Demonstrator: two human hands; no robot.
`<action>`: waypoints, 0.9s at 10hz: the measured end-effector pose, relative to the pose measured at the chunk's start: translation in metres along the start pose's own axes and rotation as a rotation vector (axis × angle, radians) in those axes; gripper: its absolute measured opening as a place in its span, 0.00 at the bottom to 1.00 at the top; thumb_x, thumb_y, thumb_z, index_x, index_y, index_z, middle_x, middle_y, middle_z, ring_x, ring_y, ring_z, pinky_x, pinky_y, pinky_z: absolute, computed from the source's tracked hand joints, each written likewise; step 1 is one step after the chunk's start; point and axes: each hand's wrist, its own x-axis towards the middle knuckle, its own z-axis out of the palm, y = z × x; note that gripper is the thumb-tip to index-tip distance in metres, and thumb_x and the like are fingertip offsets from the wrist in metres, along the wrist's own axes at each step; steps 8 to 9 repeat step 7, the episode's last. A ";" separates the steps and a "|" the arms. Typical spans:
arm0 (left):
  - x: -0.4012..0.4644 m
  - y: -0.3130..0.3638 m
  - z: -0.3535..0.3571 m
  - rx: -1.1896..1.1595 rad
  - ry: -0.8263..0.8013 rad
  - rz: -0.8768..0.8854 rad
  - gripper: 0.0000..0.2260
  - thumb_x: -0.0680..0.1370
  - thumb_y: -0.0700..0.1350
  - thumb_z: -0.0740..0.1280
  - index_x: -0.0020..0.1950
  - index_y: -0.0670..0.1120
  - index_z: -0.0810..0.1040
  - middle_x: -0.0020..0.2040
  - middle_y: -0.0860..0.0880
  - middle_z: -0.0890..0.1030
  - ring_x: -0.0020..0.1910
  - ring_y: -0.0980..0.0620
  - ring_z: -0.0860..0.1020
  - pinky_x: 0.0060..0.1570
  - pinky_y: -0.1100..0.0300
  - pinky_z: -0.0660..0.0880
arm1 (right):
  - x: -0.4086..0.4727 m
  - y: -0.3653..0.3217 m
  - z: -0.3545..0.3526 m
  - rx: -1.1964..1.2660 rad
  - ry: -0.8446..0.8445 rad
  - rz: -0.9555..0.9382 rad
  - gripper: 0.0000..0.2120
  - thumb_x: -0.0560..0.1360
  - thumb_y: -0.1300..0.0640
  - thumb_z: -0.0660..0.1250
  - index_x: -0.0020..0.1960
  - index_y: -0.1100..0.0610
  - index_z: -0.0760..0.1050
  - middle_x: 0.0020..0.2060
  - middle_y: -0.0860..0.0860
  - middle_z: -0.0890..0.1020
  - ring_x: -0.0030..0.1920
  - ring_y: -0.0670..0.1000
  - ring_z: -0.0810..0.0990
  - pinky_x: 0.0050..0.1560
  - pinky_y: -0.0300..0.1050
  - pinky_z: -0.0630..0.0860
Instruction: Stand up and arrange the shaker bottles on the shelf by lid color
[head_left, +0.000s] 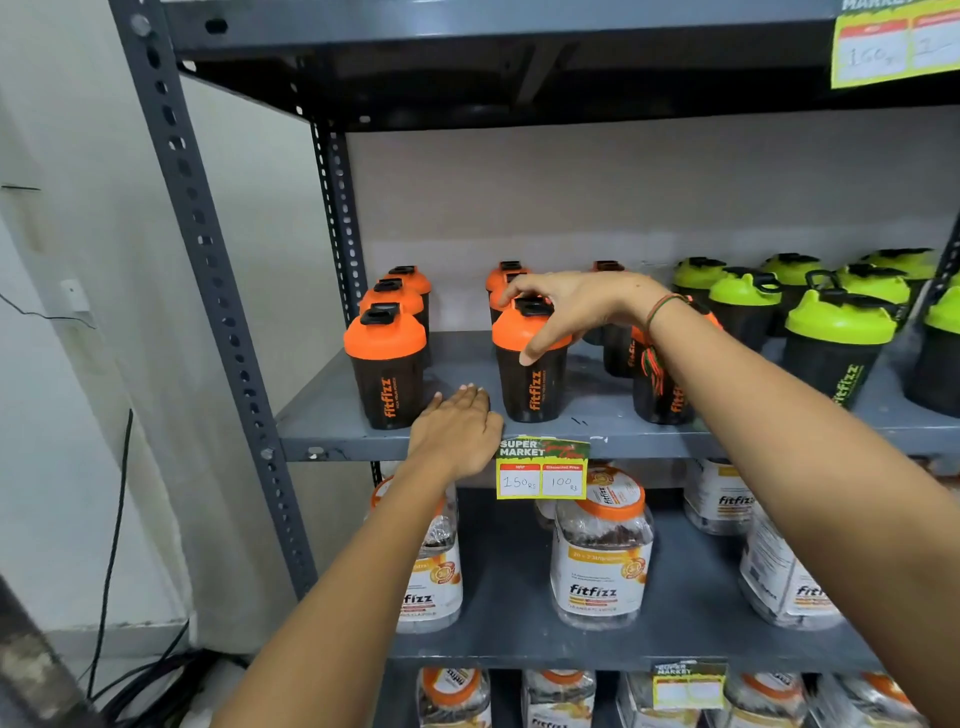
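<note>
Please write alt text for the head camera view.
The right hand grips the lid of an upright orange-lidded shaker bottle on a grey shelf; the left hand rests flat beside it. Green-lidded bottles stand further right.

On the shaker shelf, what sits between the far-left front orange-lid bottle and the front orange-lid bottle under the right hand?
In the head view, only bare shelf and the fingertips of the left hand, resting flat at the shelf's front edge, lie between the left bottle and the bottle under the right hand.

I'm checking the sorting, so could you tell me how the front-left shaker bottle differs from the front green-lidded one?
The front-left shaker has an orange lid and orange lettering; the front green-lidded shaker has lime ones. The first stands at the shelf's left end, the second toward the right. Both stand upright, have dark bodies, and neither is touched.
</note>
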 end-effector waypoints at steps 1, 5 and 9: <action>0.001 0.000 0.000 0.004 -0.003 -0.001 0.26 0.81 0.51 0.45 0.78 0.43 0.57 0.79 0.45 0.57 0.78 0.51 0.55 0.76 0.51 0.48 | 0.001 0.002 0.001 0.009 0.012 0.023 0.35 0.66 0.47 0.80 0.69 0.39 0.68 0.65 0.48 0.69 0.61 0.56 0.73 0.46 0.49 0.82; -0.002 0.001 0.003 -0.010 0.049 -0.006 0.26 0.80 0.51 0.46 0.76 0.43 0.61 0.78 0.44 0.61 0.77 0.50 0.58 0.76 0.50 0.51 | -0.022 -0.008 0.016 0.036 0.232 -0.049 0.46 0.67 0.43 0.79 0.79 0.46 0.59 0.76 0.51 0.65 0.75 0.54 0.65 0.72 0.49 0.64; -0.009 0.003 0.001 -0.035 0.144 -0.026 0.21 0.81 0.48 0.50 0.69 0.42 0.70 0.71 0.42 0.72 0.70 0.45 0.70 0.67 0.51 0.65 | -0.059 0.010 0.037 0.011 0.621 -0.074 0.35 0.71 0.48 0.76 0.74 0.51 0.68 0.71 0.53 0.72 0.72 0.55 0.68 0.72 0.51 0.64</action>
